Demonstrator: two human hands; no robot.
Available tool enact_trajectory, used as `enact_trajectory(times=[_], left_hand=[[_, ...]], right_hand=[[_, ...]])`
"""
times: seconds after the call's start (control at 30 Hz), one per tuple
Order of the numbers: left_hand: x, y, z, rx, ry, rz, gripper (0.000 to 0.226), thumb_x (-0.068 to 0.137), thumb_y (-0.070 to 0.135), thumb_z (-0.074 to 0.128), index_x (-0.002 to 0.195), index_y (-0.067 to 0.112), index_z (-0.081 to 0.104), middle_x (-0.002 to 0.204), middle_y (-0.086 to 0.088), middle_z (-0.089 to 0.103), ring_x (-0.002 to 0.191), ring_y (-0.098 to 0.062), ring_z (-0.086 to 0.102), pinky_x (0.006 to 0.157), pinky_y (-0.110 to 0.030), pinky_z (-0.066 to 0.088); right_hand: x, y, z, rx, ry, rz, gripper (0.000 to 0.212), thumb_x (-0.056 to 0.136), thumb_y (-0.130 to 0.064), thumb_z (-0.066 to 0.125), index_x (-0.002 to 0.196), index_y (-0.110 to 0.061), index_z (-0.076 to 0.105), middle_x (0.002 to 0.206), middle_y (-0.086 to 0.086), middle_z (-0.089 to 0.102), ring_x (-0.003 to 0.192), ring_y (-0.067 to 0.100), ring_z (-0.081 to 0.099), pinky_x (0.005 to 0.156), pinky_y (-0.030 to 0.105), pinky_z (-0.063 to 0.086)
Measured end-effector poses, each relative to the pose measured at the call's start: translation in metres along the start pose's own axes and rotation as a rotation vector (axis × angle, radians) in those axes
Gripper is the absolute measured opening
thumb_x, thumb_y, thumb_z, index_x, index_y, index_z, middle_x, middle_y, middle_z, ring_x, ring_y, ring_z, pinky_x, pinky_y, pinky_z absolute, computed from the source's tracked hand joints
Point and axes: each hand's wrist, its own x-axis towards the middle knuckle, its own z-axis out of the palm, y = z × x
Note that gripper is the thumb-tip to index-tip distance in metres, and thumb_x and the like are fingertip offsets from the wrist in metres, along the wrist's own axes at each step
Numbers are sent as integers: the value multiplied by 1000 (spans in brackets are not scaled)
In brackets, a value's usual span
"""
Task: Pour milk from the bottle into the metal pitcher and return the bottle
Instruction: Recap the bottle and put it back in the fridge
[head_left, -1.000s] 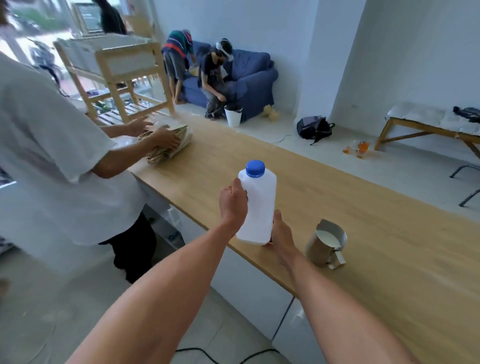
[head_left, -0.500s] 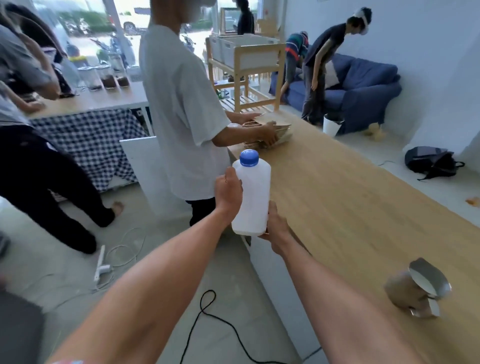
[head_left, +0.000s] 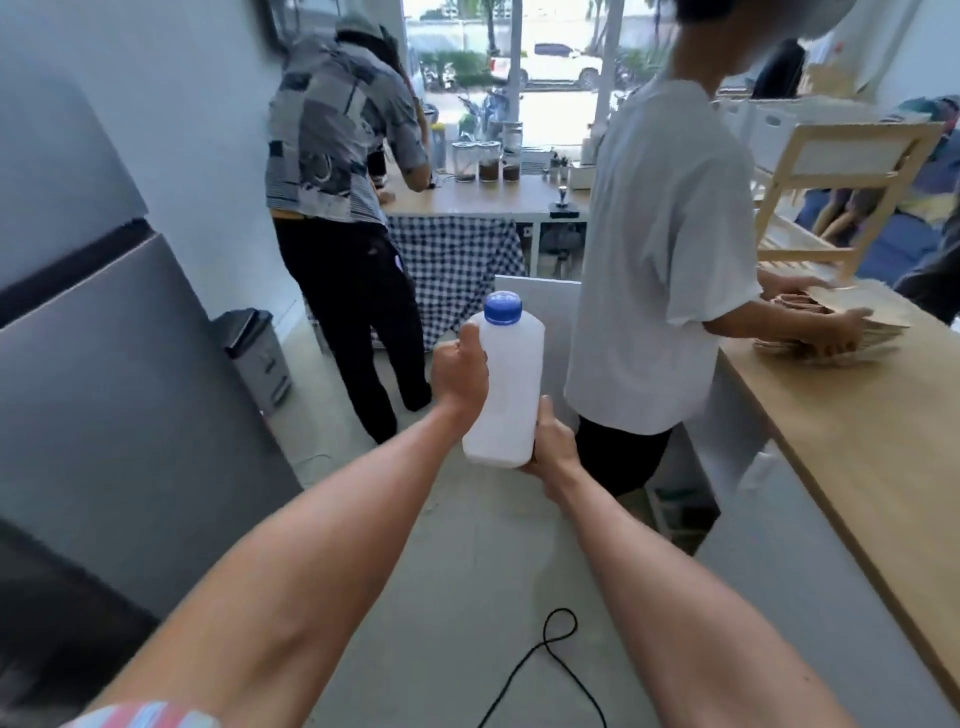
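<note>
I hold the white milk bottle (head_left: 506, 384) upright in front of me, its blue cap on. My left hand (head_left: 460, 376) grips its left side near the shoulder. My right hand (head_left: 553, 447) cups its lower right corner and base. The bottle hangs in the air above the floor, away from the wooden table (head_left: 857, 467). The metal pitcher is out of view.
A grey fridge (head_left: 104, 389) stands close on my left, with a small bin (head_left: 257, 358) beyond it. A person in a white shirt (head_left: 660, 260) stands just ahead at the table; another person (head_left: 337, 208) bends over a far counter. A black cable (head_left: 545, 660) lies on the floor.
My view has swung left, away from the table. The pitcher has left the frame and the fridge has come into view. Both hands keep the same hold on the bottle.
</note>
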Motion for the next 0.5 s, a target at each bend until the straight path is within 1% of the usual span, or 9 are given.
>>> enact_trajectory(times=[0.1, 0.17, 0.2, 0.27, 0.33, 0.37, 0.43, 0.5], left_hand=[[23, -1, -62, 15, 115, 4, 51, 84, 45, 43, 41, 20, 38, 45, 2, 43, 47, -18, 39, 56, -33, 32], [33, -1, -102, 69, 197, 18, 49, 85, 45, 40, 44, 19, 40, 48, 0, 45, 50, -20, 41, 58, -34, 33], [38, -1, -119, 90, 228, 24, 48, 86, 45, 39, 46, 19, 40, 49, -1, 45, 52, -21, 40, 59, -34, 33], [45, -2, -160, 95, 302, 21, 51, 89, 44, 38, 43, 22, 37, 47, 2, 40, 52, -21, 37, 60, -37, 31], [51, -4, -197, 86, 376, 11, 56, 92, 39, 43, 39, 24, 34, 45, 5, 35, 51, -19, 33, 60, -38, 29], [53, -5, -215, 88, 419, 8, 55, 91, 39, 44, 40, 24, 32, 46, 4, 35, 51, -19, 32, 60, -38, 29], [57, -8, -246, 83, 513, 11, 47, 86, 41, 44, 45, 24, 30, 49, -1, 36, 54, -19, 32, 58, -35, 28], [61, -12, -274, 91, 599, 11, 43, 85, 44, 43, 50, 20, 33, 52, -4, 38, 52, -18, 34, 54, -31, 28]], right_hand=[[4, 9, 68, -66, -99, 18, 54, 102, -59, 38, 105, -16, 72, 99, 9, 77, 79, 26, 73, 72, 44, 61], [3, 15, 109, -101, -156, 25, 54, 102, -59, 39, 100, -17, 72, 103, 12, 76, 88, 29, 73, 81, 52, 61], [2, 18, 127, -117, -179, 25, 54, 103, -59, 39, 100, -17, 72, 104, 12, 76, 91, 30, 73, 84, 54, 61], [-1, 25, 167, -166, -250, 37, 56, 103, -59, 40, 102, -14, 72, 105, 14, 75, 89, 30, 73, 84, 51, 61], [-5, 33, 204, -219, -327, 55, 60, 102, -60, 39, 101, -11, 73, 102, 17, 75, 81, 30, 72, 76, 47, 61], [-7, 38, 221, -250, -362, 62, 62, 101, -61, 38, 101, -11, 73, 100, 16, 75, 80, 31, 72, 74, 47, 61], [-12, 46, 253, -293, -430, 67, 61, 101, -61, 37, 98, -12, 73, 97, 14, 75, 85, 32, 73, 76, 50, 62], [-18, 52, 282, -313, -498, 77, 58, 101, -60, 37, 96, -14, 73, 98, 13, 75, 87, 32, 74, 77, 54, 63]])
